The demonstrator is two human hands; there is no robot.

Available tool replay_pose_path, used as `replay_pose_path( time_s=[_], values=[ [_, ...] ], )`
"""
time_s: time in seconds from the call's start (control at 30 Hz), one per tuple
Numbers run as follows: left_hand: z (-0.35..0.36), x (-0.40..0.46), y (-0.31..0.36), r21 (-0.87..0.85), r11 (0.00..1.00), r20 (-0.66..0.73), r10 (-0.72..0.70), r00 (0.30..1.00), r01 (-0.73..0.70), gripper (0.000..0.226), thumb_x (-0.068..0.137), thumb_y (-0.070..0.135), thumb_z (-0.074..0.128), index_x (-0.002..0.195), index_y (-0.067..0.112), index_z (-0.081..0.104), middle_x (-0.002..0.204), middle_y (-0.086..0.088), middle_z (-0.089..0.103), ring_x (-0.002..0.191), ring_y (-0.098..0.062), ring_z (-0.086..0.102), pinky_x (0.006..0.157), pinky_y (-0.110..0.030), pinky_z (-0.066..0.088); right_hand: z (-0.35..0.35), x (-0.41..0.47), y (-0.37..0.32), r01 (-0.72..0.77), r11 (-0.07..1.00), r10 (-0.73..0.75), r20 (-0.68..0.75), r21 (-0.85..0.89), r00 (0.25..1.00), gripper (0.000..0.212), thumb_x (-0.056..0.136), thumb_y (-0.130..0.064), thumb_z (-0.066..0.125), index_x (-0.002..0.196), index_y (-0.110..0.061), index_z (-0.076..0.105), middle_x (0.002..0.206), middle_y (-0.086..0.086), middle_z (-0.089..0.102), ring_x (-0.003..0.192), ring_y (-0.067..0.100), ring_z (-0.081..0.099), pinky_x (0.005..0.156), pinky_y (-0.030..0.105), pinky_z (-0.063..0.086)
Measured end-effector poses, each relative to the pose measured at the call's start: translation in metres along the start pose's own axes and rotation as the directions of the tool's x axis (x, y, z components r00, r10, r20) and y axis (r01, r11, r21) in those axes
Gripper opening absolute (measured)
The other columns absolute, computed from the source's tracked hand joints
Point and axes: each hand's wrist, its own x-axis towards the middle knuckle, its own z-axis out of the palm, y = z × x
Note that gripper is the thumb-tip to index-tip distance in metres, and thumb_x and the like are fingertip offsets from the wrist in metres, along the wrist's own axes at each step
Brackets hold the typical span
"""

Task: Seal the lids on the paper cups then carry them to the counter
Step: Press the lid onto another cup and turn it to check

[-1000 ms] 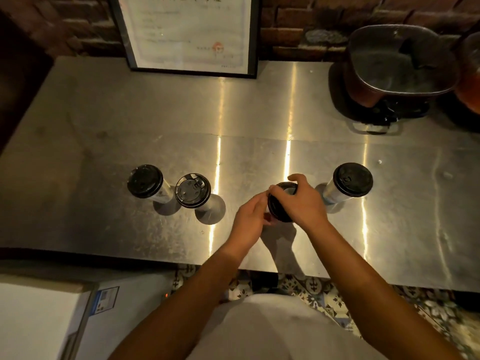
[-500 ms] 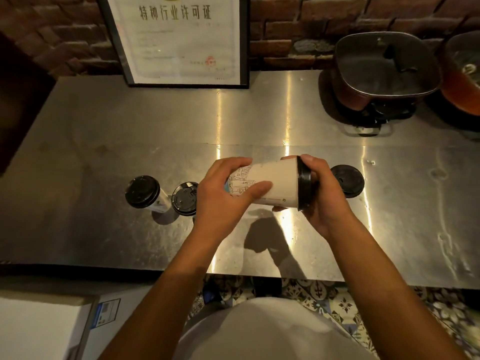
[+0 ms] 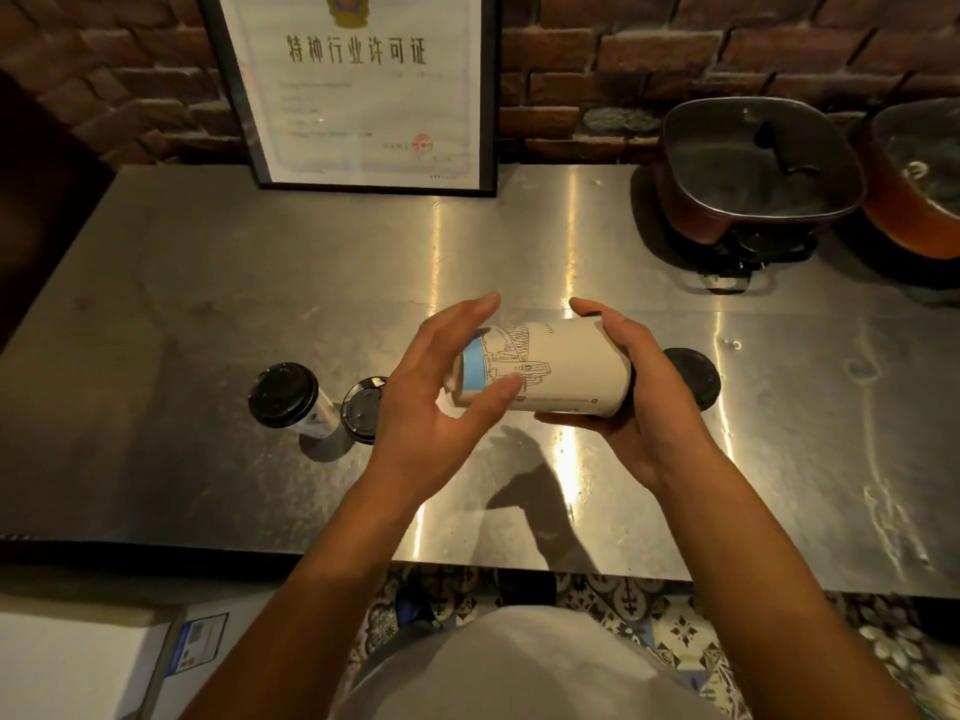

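Cup [image 3: 545,368] lies sideways above mid-table, my right hand [image 3: 631,402] wrapped round its lidded end, left hand [image 3: 436,394] loosely cradling its base, fingers half spread; far steel table [image 3: 311,283] stretches bare toward the wall.

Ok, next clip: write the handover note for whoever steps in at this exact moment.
Right hand: gripping the lid end of the held cup, which lies sideways above the steel table.
Left hand: open around the cup's base, fingers loose, thumb touching it.
On the table: two lidded cups at left and one behind the right hand.
Done: all visible cups wear lids; whether each is sealed can't be told.
Left: finish checking the held cup, then carry all four to the counter.
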Motion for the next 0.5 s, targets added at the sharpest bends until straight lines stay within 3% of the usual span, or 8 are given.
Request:
replay_pose_path(
  time_s=[0.1,0.2,0.3,0.37,0.5],
  values=[
    [0.002,-0.002,0.002,0.014,0.997,-0.022,0.070,0.997,-0.070,0.050,0.090,0.039,0.067,0.136,0.038,0.049,0.129,0.014,0.048,0.123,-0.007,0.055,0.084,-0.024,0.060,0.003,0.000,-0.004,0.007,1.000,-0.007,0.019,-0.003,1.000,0.033,0.102,-0.037,0.052,0.127,-0.026,0.070,0.108,0.005,0.073,0.105,0.031,0.070,0.082,0.046,0.060],
    [0.006,-0.003,0.002,0.074,0.984,-0.034,0.165,0.986,-0.162,0.043,0.089,0.036,0.067,0.129,0.029,0.051,0.126,0.015,0.047,0.119,0.000,0.053,0.080,-0.026,0.060,0.004,0.000,-0.009,0.001,0.996,-0.002,-0.005,-0.089,1.000,0.037,0.101,-0.049,0.051,0.116,-0.023,0.072,0.105,0.006,0.075,0.101,0.029,0.072,0.076,0.040,0.059],
    [0.013,-0.008,-0.002,0.079,0.950,-0.015,0.304,0.953,-0.302,0.049,0.086,0.032,0.072,0.128,0.022,0.049,0.137,-0.002,0.047,0.124,-0.012,0.051,0.079,-0.034,0.059,0.005,-0.002,-0.011,-0.058,0.986,0.063,0.028,-0.155,0.998,0.040,0.100,-0.054,0.050,0.105,-0.021,0.072,0.103,0.011,0.076,0.089,0.028,0.074,0.061,0.036,0.060],
    [0.017,-0.012,-0.007,0.074,0.946,-0.046,0.319,0.947,-0.315,0.046,0.086,0.030,0.072,0.125,0.020,0.051,0.133,-0.007,0.050,0.123,-0.011,0.052,0.079,-0.033,0.060,0.006,-0.004,-0.009,-0.058,0.980,0.062,0.016,-0.192,0.998,0.034,0.099,-0.048,0.053,0.100,-0.021,0.073,0.099,0.010,0.076,0.086,0.028,0.074,0.060,0.035,0.059],
    [0.021,-0.016,-0.013,0.045,0.959,-0.145,0.282,0.948,-0.278,0.035,0.089,0.028,0.070,0.118,0.017,0.053,0.116,-0.012,0.058,0.114,-0.008,0.056,0.085,-0.023,0.053,0.011,-0.005,-0.006,0.118,0.953,-0.129,-0.023,-0.279,0.991,0.021,0.098,-0.039,0.055,0.092,-0.032,0.073,0.096,0.002,0.074,0.094,0.028,0.070,0.065,0.035,0.051]
  ],
)
